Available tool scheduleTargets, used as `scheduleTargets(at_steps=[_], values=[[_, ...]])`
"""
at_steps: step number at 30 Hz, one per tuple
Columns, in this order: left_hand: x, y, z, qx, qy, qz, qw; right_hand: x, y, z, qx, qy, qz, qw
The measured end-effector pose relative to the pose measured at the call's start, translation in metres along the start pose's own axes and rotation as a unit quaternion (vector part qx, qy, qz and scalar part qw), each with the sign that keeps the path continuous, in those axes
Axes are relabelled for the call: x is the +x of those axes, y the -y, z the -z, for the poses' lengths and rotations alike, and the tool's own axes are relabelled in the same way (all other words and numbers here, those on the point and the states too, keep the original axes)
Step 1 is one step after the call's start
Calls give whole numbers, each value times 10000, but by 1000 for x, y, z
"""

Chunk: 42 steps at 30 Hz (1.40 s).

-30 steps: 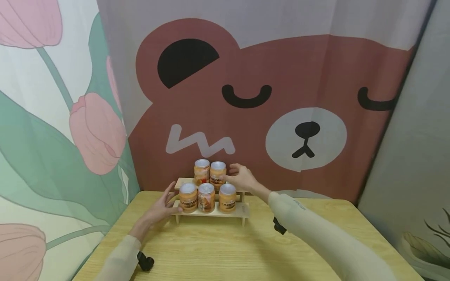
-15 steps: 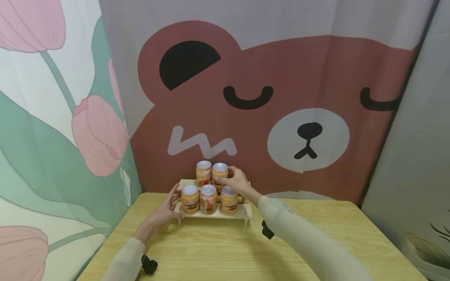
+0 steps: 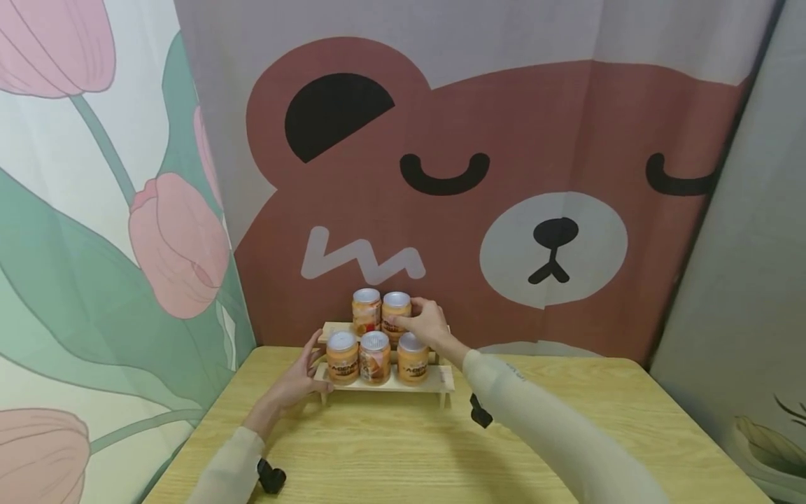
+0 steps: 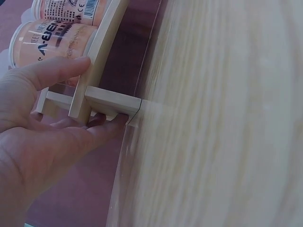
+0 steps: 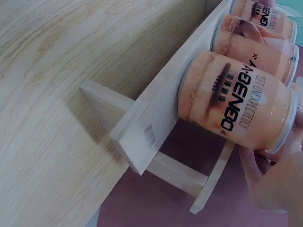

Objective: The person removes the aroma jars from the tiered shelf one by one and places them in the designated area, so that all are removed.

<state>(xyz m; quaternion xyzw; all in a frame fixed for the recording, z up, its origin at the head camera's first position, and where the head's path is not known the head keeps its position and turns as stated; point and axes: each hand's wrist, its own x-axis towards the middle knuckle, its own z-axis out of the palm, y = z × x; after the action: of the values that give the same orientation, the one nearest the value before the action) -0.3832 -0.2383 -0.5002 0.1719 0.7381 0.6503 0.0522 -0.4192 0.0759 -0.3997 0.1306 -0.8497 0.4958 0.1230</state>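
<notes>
A two-tier wooden display shelf (image 3: 434, 379) stands at the back of the table, bearing orange cans with silver lids. Three sit on the lower tier: a left can (image 3: 343, 358), a middle can (image 3: 376, 360) and a right can (image 3: 413, 362). Side by side on the upper tier are a left can (image 3: 366, 312) and a right can (image 3: 399, 309). My right hand (image 3: 429, 325) holds that upper right can, thumb across its front and fingers behind. My left hand (image 4: 42, 137) grips the shelf's left end, thumb on the lower board (image 4: 97, 56), fingers underneath.
The light wooden table (image 3: 390, 448) runs toward me from the shelf. Close behind it hangs a curtain (image 3: 504, 280) with a bear print, and a tulip-print curtain (image 3: 176, 245) is at the left. A leafy plant (image 3: 771, 444) shows at the lower right.
My right hand's fingers have come in around the upper right can, where they stood more spread before. My left hand stays at the shelf's end. The head view has shifted slightly.
</notes>
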Motion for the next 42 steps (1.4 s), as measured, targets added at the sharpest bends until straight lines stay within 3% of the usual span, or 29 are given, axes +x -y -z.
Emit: scheduleTargets(at_steps=[15,26,42], values=[[1,2,-1,12,-57,15,10000,-2,-8,34,-106,-176,77,9998],[1,1,-2,292,-177,-51,9994,-15,-22,77,-392,-419,5,9984],[2,4,-1,144,-155,-10,9998,-42,-92,151,-959,-961,-152,9906]])
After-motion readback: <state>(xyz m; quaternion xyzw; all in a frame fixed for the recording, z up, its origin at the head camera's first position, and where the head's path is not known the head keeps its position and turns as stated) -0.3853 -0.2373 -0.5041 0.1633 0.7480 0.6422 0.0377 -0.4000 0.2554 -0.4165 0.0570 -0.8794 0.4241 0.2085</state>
